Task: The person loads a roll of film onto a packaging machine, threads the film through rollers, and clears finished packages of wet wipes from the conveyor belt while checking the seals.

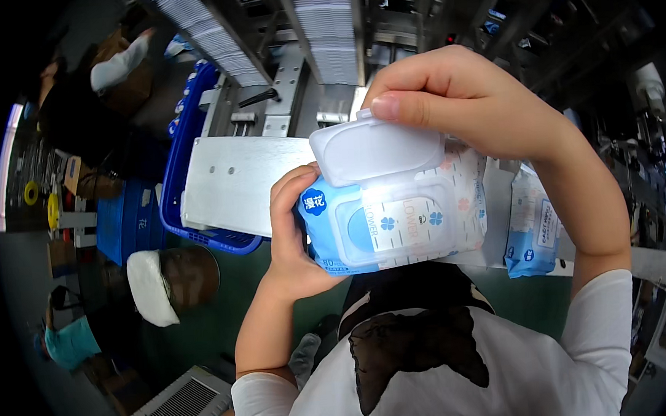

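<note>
A blue and white pack of wet wipes (pixel 395 227) with small clover prints is held up in front of my body. My left hand (pixel 289 233) wraps round the pack's left end, its fingers partly hidden behind it. The pack's white plastic lid (pixel 375 150) stands raised, with its clear frame below. My right hand (pixel 448 98) pinches the lid's upper edge between thumb and fingers. Beside my right forearm, a second wipes pack (pixel 531 226) of the same colours lies on the metal surface.
Stacks of white flat sheets (pixel 330 33) stand in a metal machine ahead. A white metal plate (pixel 243 179) lies by a blue basket (pixel 170 191) at left. A padded stool (pixel 155 287) and blue crate (pixel 124 221) stand further left, where other people (pixel 70 338) are.
</note>
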{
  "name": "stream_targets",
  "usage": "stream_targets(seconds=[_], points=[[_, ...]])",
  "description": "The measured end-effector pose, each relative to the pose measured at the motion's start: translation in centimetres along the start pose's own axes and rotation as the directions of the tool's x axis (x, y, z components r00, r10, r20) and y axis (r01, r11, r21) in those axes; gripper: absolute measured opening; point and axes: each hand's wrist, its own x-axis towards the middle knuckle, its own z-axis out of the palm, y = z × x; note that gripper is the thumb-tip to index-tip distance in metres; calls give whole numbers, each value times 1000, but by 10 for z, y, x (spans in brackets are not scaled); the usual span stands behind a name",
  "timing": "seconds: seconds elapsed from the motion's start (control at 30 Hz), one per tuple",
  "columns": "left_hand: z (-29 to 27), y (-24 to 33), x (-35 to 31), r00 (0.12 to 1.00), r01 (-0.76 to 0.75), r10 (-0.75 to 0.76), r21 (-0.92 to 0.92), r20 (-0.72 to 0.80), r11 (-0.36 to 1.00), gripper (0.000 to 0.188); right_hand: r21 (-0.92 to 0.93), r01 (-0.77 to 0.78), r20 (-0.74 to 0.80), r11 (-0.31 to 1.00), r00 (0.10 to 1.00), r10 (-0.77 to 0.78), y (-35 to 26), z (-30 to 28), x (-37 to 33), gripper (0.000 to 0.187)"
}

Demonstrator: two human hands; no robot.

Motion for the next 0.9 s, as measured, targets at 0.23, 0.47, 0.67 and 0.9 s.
stream_targets(seconds=[0.23,0.47,0.67,0.9], points=[[-37,14,-16,999,-29,34,118,-40,993,110,-108,124,44,986,992,-120,-29,24,26,32],[-59,21,-34,994,67,-65,19,-84,998,102,-92,61,56,994,997,-56,-36,48,42,32],[-65,12,-25,994,-84,92,135,-53,987,102,-162,132,-9,978,991,-135,-39,54,36,28],[-40,-13,-2,985,-167,167,-20,51,986,111,-240,16,-175,971,983,-59,-45,41,-3,24]])
